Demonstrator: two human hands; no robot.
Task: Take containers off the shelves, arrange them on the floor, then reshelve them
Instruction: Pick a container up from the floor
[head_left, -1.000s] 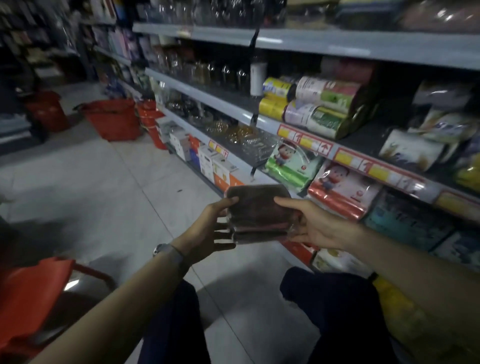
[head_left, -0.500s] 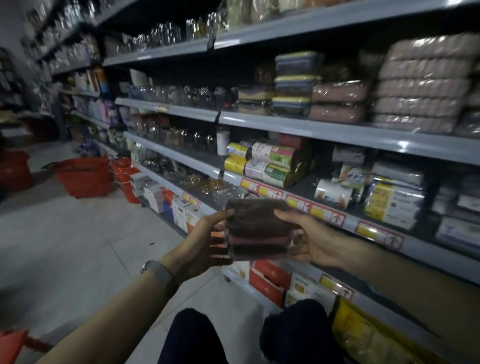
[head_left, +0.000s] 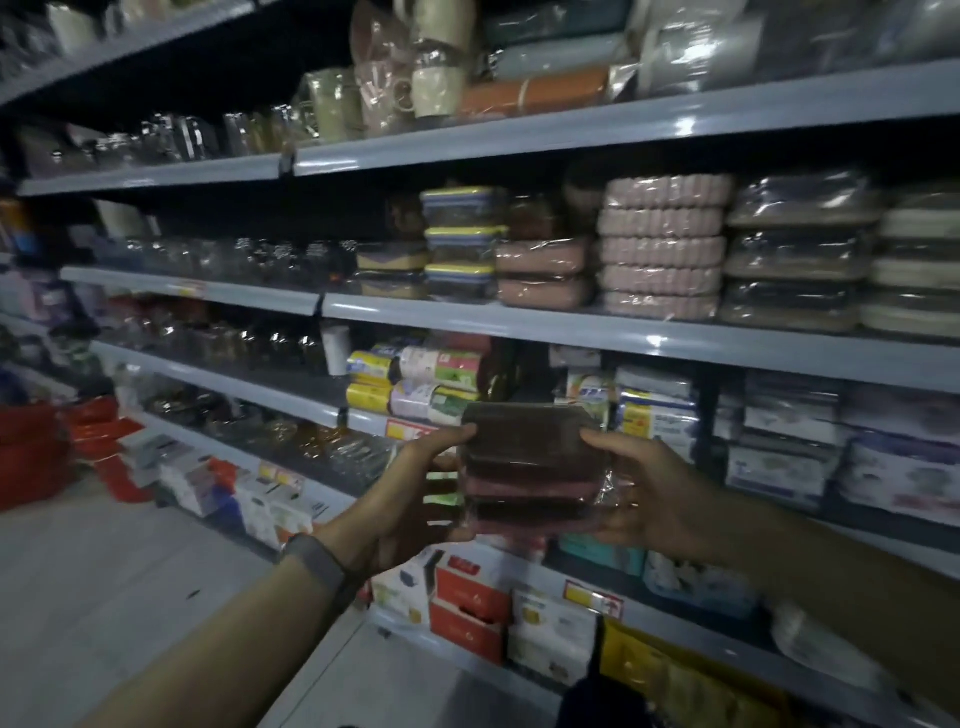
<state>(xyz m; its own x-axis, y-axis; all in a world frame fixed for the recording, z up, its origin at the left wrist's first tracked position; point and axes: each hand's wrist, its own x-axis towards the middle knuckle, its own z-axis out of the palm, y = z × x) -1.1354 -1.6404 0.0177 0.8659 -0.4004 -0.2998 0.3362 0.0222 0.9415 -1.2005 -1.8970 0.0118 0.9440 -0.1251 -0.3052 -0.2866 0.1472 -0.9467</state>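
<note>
A plastic-wrapped stack of dark brown containers (head_left: 530, 467) is held up in front of the shelving, between both hands. My left hand (head_left: 410, 499) grips its left side, thumb on top and fingers underneath. My right hand (head_left: 644, 493) grips its right side the same way. Above, on a grey shelf (head_left: 519, 318), stand more wrapped containers: pink ones (head_left: 543, 273), a scalloped pink stack (head_left: 662, 244), yellow-lidded ones (head_left: 460, 241) and dark and cream stacks (head_left: 795, 260) further right.
Shelves run the whole right side. Rolls in yellow and green wrappers (head_left: 410, 387) lie just behind the held stack. Boxed goods (head_left: 467, 597) fill the bottom shelf. Red baskets (head_left: 31, 452) stand on the tiled floor (head_left: 104, 571) at far left.
The view has tilted up from floor level to the higher shelves. Both hands have raised the brown stack with it, grip unchanged.
</note>
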